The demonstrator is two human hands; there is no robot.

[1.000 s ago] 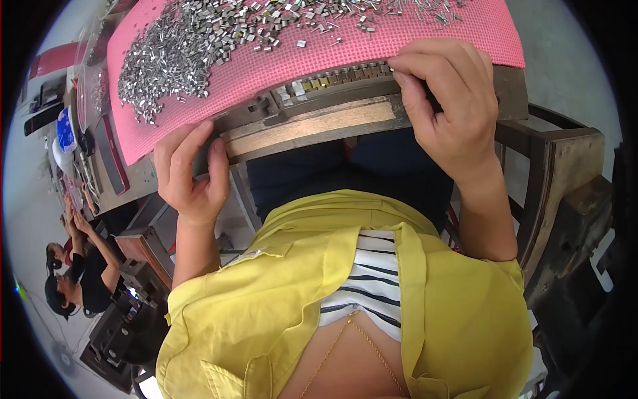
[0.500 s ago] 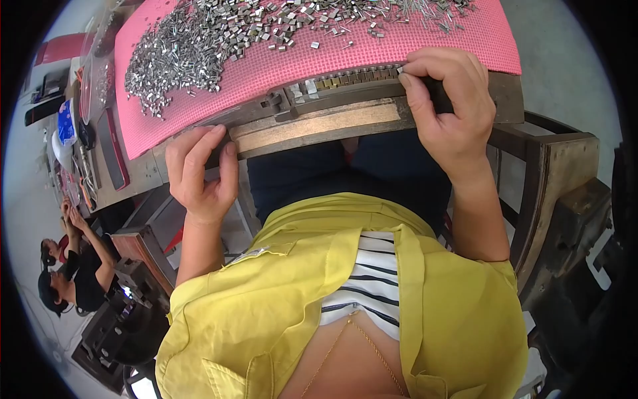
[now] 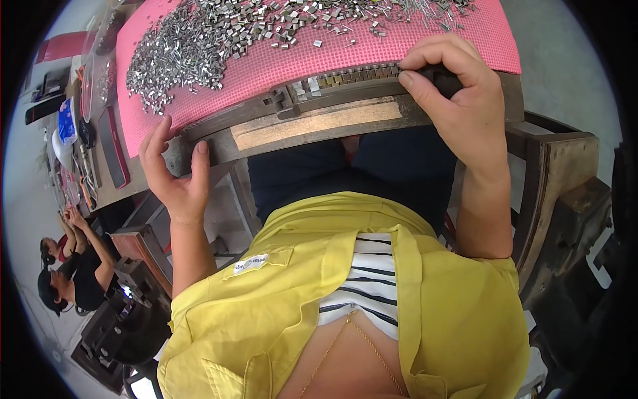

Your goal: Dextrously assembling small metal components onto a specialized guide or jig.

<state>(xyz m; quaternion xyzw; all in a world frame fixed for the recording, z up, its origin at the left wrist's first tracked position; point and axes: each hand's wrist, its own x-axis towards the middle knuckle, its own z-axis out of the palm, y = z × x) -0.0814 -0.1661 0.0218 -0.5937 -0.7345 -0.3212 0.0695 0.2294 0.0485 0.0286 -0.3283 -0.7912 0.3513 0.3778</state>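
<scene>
A long dark wooden jig (image 3: 319, 123) lies along the near edge of a pink mat (image 3: 286, 63). A row of small metal pieces (image 3: 352, 74) sits in its groove. My left hand (image 3: 174, 176) grips the jig's left end, thumb on its front face. My right hand (image 3: 452, 100) clasps the jig's right end, fingers curled over the top, thumb pressing the front beside the row. A heap of small shiny metal clips (image 3: 199, 40) is spread over the mat beyond the jig.
A wooden chair arm (image 3: 558, 173) stands at the right. At the left, a bench edge carries a red case (image 3: 114, 149) and a blue and white packet (image 3: 66, 120). Two other people (image 3: 70, 266) sit at the lower left.
My left hand has slid down and outward along the jig's left end. The right hand has kept its grip on the right end.
</scene>
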